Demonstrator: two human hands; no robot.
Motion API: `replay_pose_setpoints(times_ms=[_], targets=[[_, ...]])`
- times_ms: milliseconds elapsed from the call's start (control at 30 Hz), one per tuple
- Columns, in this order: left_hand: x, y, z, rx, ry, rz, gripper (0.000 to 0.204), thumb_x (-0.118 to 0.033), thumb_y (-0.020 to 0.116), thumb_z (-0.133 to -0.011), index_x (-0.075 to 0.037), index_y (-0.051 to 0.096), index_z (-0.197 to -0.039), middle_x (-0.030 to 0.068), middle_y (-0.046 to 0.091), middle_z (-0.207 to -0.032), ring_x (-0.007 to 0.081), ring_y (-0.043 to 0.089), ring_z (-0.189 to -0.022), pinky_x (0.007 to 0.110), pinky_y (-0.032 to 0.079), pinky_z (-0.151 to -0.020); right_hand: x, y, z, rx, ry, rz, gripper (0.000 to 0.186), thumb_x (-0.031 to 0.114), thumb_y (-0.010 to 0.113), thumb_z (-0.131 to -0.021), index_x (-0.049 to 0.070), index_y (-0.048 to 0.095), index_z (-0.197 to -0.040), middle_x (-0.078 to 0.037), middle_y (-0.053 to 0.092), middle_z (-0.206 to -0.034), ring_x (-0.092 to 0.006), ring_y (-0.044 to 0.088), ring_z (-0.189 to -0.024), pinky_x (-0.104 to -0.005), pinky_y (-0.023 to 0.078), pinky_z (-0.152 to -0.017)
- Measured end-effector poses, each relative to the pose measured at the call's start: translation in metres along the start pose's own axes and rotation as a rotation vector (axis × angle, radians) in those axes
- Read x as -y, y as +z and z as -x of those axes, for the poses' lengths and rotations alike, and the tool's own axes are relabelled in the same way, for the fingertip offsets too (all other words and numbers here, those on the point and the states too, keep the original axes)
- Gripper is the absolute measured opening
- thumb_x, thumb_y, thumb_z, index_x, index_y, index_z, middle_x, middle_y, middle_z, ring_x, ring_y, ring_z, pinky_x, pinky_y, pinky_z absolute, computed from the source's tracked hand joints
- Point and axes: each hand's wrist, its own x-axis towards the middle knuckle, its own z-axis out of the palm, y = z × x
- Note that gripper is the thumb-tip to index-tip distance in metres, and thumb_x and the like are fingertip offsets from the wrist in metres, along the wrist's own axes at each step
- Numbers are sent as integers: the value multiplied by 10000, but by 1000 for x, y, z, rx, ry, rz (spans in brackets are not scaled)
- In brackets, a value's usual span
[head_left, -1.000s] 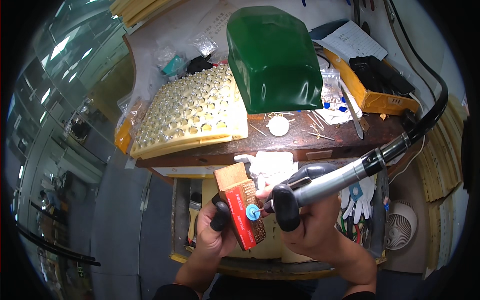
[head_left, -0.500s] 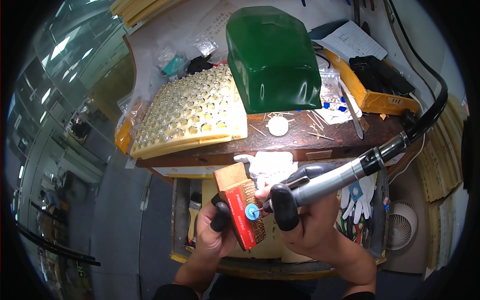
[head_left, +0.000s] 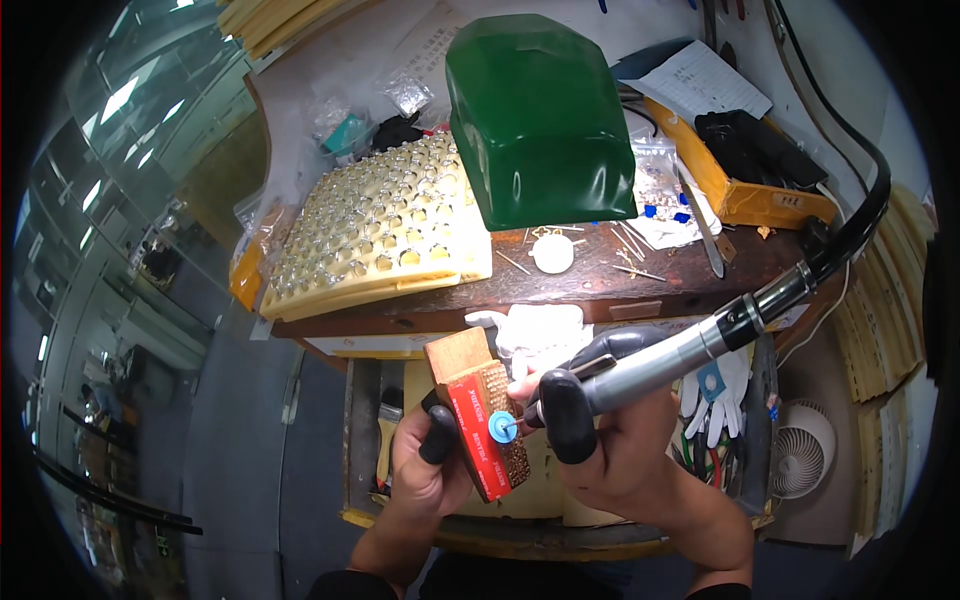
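My left hand (head_left: 430,455), black caps on its fingertips, is closed round a wooden block (head_left: 458,352) with a red label (head_left: 473,430). Along the block's right side runs a strip of small bumpy, golden-brown studs (head_left: 513,447). From the right, my right hand (head_left: 610,440) grips a silver rotary handpiece (head_left: 660,370), also with black caps on the thumb and fingers. A small blue disc (head_left: 502,427) on the handpiece's thin shaft sits at the edge between label and studs; whether it touches them I cannot tell. Both hands are above an open drawer.
Behind stands a wooden bench (head_left: 400,315) with a cream tray (head_left: 370,285) of shiny round pieces, a green lamp shade (head_left: 540,120), a white round piece (head_left: 553,254) and a yellow box (head_left: 770,205). White gloves (head_left: 715,400) lie in the drawer (head_left: 350,430); a fan (head_left: 803,450) is at right.
The bench and lamp shade sit slightly farther left in the picture. The block and blue disc have shifted only a little; both hands keep their grips.
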Motion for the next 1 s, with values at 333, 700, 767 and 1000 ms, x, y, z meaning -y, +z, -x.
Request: replay_pose_setpoints(times_ms=[333, 700, 767, 1000], targets=[[1, -1, 0, 0, -2, -22, 622, -279, 622, -929, 74, 386, -1385, 238, 521, -1324, 322, 543, -1217, 519, 430, -1048, -1, 0, 2, 4, -2, 16, 260, 204, 560, -950, 2, 711, -886, -55, 621, -726, -119, 638, -629, -248, 494, -569], [1, -2, 0, 0, -22, -28, 663, -315, 627, -925, 60, 362, -1404, 229, 502, -1346, 325, 530, -1231, 534, 416, -1055, -3, 0, 1, 29, 24, -33, 265, 215, 565, -954, -10, 696, -899, -61, 635, -742, -126, 658, -638, -248, 514, -575], [1, -2, 1, 14, -20, -34, 668, -321, 627, -925, 59, 360, -1405, 227, 496, -1353, 326, 527, -1234, 537, 414, -1056, -2, 0, 2, 36, 41, -42, 264, 213, 565, -953, -11, 695, -899, -63, 637, -744, -128, 661, -640, -250, 518, -578], [1, -2, 1, -11, -21, -25, 672, -323, 624, -926, 55, 351, -1410, 229, 489, -1361, 331, 521, -1241, 542, 415, -1054, 0, 0, 0, 24, 47, -50, 242, 196, 580, -941, -7, 707, -908, -66, 636, -746, -130, 666, -637, -251, 521, -567]])
